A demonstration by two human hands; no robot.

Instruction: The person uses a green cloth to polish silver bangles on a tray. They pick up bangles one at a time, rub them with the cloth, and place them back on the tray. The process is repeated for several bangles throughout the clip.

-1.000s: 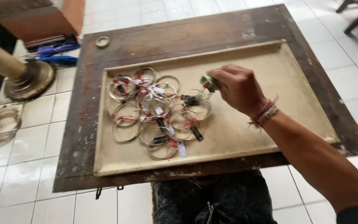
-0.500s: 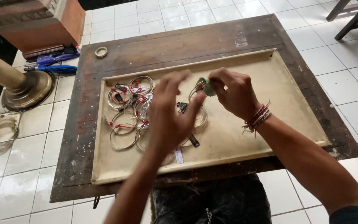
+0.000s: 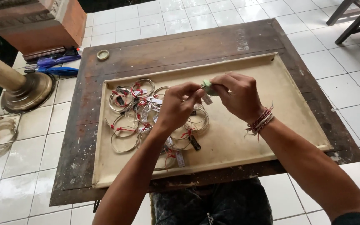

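Both my hands meet above a shallow beige tray [image 3: 271,137] on a dark wooden table [image 3: 180,46]. My right hand [image 3: 238,96] pinches a small pale green object [image 3: 207,86] with a little white tag hanging below it. My left hand [image 3: 178,106] touches the same green object with its fingertips from the left. Under and to the left of my hands lies a pile of thin silver wire bangles [image 3: 140,110], tied with red thread and carrying small tags. My right wrist wears red and white string bracelets.
A small round lid [image 3: 103,54] lies at the table's far left corner. On the tiled floor to the left stand a brass-coloured pedestal base [image 3: 26,91], blue-handled tools [image 3: 57,66] and a brick-coloured block [image 3: 38,25]. Dark chair legs [image 3: 355,16] are at the top right.
My left hand has come into view and reached up over the bangles to meet my right hand at the green object. My right hand has stayed about where it was.
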